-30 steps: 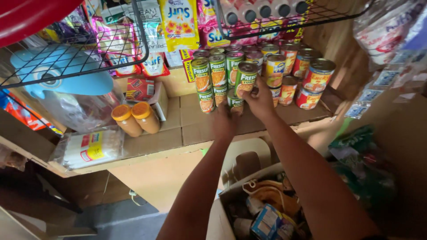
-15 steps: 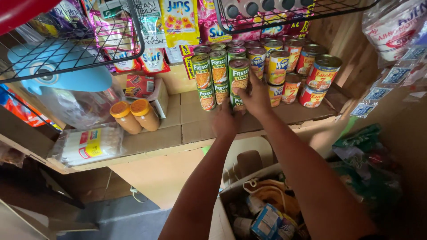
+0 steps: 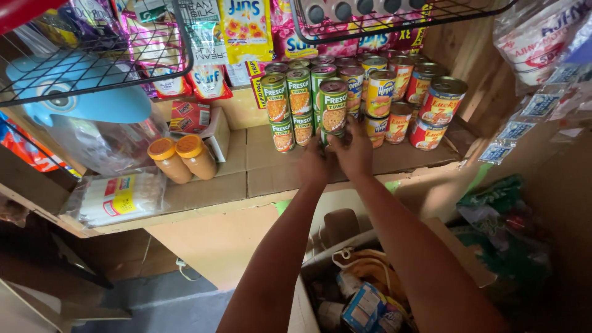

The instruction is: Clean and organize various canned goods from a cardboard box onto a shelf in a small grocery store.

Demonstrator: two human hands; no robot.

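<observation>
Above the cardboard shelf (image 3: 259,179), a green-labelled can (image 3: 333,106) is grasped by the right hand (image 3: 356,151); left hand (image 3: 316,165) grip cannot be told.

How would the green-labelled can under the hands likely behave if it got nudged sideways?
The green-labelled can stands on top of another can, so it would probably tip or slide off fairly easily. Being a rigid metal cylinder, it should not deform, but it would likely roll once on its side. Both the left hand and the right hand steady it.
</observation>
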